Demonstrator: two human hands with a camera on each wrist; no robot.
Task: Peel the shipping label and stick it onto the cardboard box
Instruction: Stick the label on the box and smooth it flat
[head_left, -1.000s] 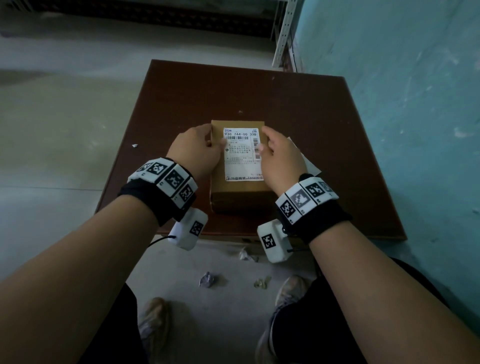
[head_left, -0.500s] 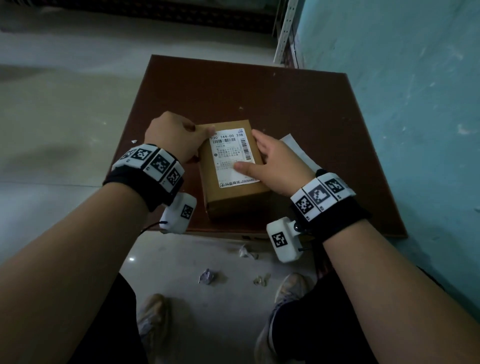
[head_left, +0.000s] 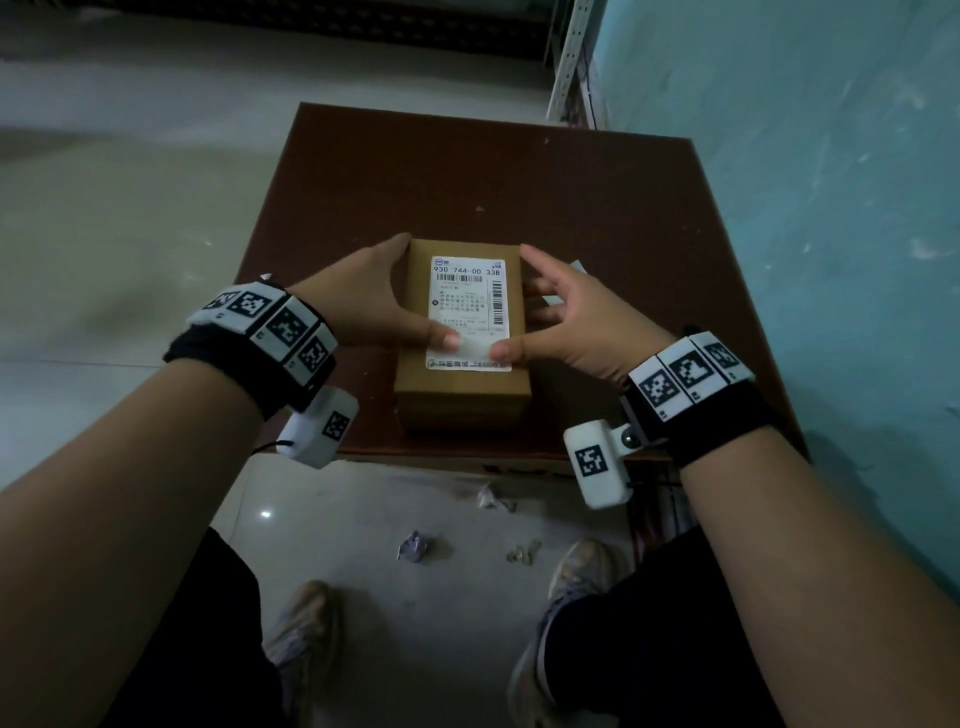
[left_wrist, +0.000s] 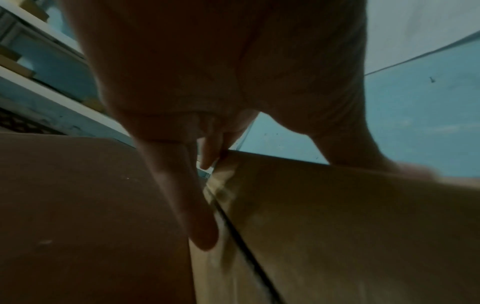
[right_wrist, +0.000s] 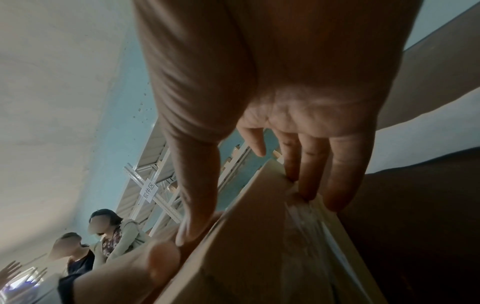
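A brown cardboard box (head_left: 462, 395) lies lengthwise on the dark brown table (head_left: 467, 171), near its front edge. The white shipping label (head_left: 467, 306) lies flat on the box's top. My left hand (head_left: 395, 306) rests along the box's left side with straight fingers (left_wrist: 187, 195), its thumb pressing the label's near end. On the opposite side my right hand (head_left: 540, 312) touches the box (right_wrist: 246, 236) with spread fingers (right_wrist: 309, 164), thumb also down on the label's near end. The two thumb tips almost meet.
A white backing sheet (head_left: 577, 267) peeks out behind my right hand. A teal wall (head_left: 805, 208) runs close along the table's right edge, a metal rack post (head_left: 566, 52) behind it. Paper scraps (head_left: 415, 545) lie on the floor by my feet. Two people (right_wrist: 103, 232) stand in the background.
The box, turned askew half a second ago, now lies square to me. My right forefinger has left the label, and both thumbs have come down on its near end.
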